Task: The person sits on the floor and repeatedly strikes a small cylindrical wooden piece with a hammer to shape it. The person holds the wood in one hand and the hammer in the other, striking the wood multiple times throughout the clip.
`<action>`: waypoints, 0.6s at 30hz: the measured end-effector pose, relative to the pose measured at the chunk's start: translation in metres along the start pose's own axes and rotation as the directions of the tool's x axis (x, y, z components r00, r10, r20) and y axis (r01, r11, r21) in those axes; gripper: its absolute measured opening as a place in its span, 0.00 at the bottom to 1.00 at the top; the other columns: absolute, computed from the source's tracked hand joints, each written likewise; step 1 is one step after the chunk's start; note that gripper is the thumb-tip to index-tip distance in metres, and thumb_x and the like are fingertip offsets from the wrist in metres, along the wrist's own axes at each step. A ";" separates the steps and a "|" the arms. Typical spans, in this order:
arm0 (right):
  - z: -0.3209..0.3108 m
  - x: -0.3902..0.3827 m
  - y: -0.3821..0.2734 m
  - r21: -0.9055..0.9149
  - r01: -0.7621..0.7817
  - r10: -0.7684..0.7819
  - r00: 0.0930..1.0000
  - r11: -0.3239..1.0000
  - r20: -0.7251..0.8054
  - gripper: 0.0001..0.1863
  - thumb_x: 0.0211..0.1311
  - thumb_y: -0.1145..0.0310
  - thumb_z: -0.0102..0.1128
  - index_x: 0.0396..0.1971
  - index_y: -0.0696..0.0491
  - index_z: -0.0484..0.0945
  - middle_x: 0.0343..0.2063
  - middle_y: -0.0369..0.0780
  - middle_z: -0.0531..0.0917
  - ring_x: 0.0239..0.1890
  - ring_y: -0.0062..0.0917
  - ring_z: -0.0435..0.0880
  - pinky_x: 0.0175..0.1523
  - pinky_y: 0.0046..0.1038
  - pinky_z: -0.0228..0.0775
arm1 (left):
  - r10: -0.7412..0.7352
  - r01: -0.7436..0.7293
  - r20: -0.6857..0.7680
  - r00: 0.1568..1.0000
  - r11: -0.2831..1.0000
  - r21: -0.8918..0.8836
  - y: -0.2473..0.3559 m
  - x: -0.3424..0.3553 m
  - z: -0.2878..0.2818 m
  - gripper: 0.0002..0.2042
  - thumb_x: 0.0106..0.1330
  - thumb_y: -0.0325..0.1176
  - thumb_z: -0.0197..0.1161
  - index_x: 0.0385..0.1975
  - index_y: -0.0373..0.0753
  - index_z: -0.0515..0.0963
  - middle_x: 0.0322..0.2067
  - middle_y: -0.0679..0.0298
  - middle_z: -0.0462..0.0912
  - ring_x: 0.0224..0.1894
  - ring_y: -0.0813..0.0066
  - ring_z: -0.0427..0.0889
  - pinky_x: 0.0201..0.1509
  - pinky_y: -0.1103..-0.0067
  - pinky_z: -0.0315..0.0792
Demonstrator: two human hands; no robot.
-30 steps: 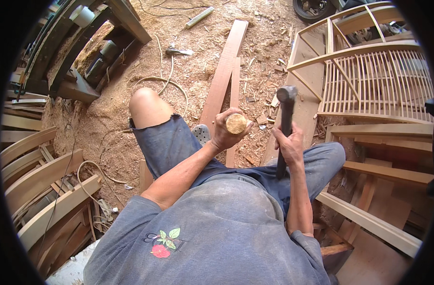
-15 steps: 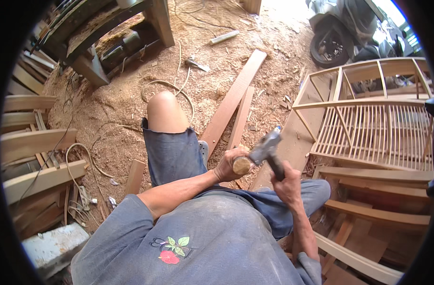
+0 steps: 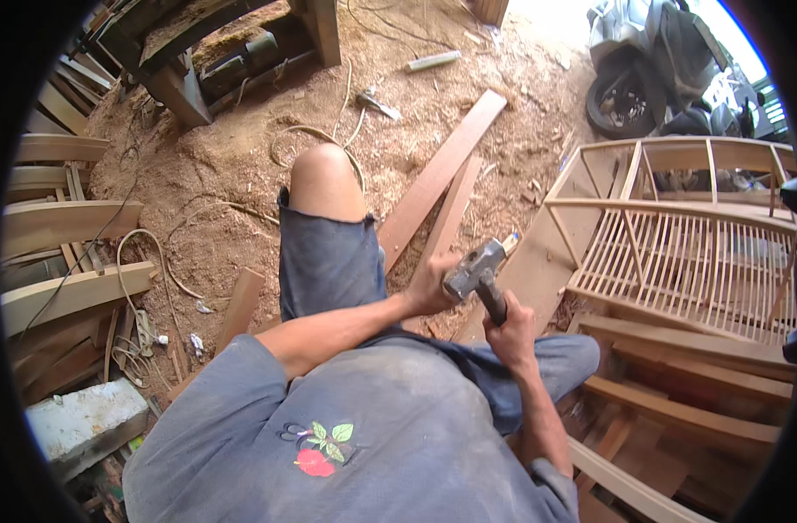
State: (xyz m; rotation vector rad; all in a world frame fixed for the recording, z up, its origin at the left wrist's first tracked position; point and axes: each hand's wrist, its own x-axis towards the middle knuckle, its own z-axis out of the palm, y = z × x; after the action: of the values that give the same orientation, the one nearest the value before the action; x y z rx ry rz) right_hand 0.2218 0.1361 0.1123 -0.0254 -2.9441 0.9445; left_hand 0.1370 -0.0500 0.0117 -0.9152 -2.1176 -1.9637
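My right hand [image 3: 509,331] is wrapped around the dark handle of a hammer [image 3: 475,272], its steel head raised toward my left hand. Close beside that head, my left hand [image 3: 432,283] is closed. The half-second-old picture shows a round-ended wooden handle in its grip; now the hammer head and fingers cover it, and the tool's other end cannot be made out. Just past the hammer head a small pale piece with a blue end [image 3: 510,242] shows. Below and to the right of the hands lies a wide wooden board [image 3: 538,275].
Two reddish planks [image 3: 446,170] lie ahead on shavings. A slatted wooden frame [image 3: 677,253] and curved timbers [image 3: 686,405] stand at the right. Stacked wood [image 3: 76,222] and a white block [image 3: 89,423] are at the left. A cord [image 3: 146,235] trails over the floor; a motorbike wheel [image 3: 625,100] is far right.
The hammer head has come down and left, close against my left hand, now covering the wooden handle's end. My right hand has moved slightly left. The whole view has shifted a little.
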 end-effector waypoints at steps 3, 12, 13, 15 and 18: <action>-0.020 0.000 0.002 0.097 -0.030 0.036 0.998 0.995 -0.059 0.07 0.54 0.77 0.66 0.32 0.57 0.77 0.17 0.44 0.76 0.21 0.28 0.81 0.28 0.32 0.70 | -0.020 0.021 0.049 0.999 1.000 -0.004 0.005 -0.004 -0.002 0.16 0.54 0.34 0.79 0.37 0.36 0.81 0.31 0.54 0.86 0.33 0.61 0.88 0.40 0.72 0.81; -0.079 0.027 -0.058 0.450 0.751 -0.109 0.562 0.483 -0.820 0.09 0.68 0.76 0.62 0.42 0.57 0.72 0.29 0.41 0.79 0.24 0.23 0.78 0.29 0.27 0.74 | -0.198 0.198 0.078 0.977 0.980 0.009 -0.029 0.041 0.001 0.14 0.51 0.32 0.79 0.29 0.36 0.78 0.31 0.52 0.82 0.34 0.54 0.85 0.39 0.66 0.77; -0.053 0.029 -0.049 0.245 0.685 -0.290 0.566 0.686 -0.772 0.07 0.68 0.73 0.62 0.40 0.52 0.73 0.31 0.38 0.79 0.25 0.25 0.80 0.29 0.33 0.74 | -0.152 0.153 0.043 0.987 0.988 -0.026 -0.027 0.038 0.000 0.14 0.51 0.32 0.79 0.30 0.36 0.79 0.31 0.52 0.83 0.34 0.53 0.86 0.39 0.66 0.77; -0.020 0.021 -0.026 -0.288 0.075 -0.086 0.996 0.955 -0.024 0.11 0.58 0.73 0.68 0.37 0.51 0.75 0.24 0.48 0.82 0.25 0.48 0.84 0.32 0.45 0.75 | -0.109 0.108 -0.009 0.994 0.994 -0.029 -0.020 0.028 -0.003 0.14 0.51 0.32 0.79 0.31 0.36 0.79 0.31 0.52 0.83 0.35 0.53 0.86 0.40 0.66 0.77; 0.006 0.015 -0.003 0.095 -0.079 0.073 0.995 0.992 0.067 0.08 0.56 0.74 0.67 0.35 0.57 0.78 0.20 0.52 0.80 0.24 0.43 0.84 0.33 0.43 0.72 | 0.001 0.000 0.020 1.000 0.999 -0.042 -0.011 0.011 -0.005 0.16 0.50 0.31 0.79 0.35 0.37 0.80 0.34 0.53 0.85 0.36 0.54 0.87 0.40 0.67 0.78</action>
State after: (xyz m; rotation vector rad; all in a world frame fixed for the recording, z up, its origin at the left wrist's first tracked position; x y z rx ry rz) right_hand 0.2060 0.1306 0.1094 -0.1065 -2.9693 1.1183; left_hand 0.1212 -0.0507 0.0084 -0.9465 -2.0943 -2.0145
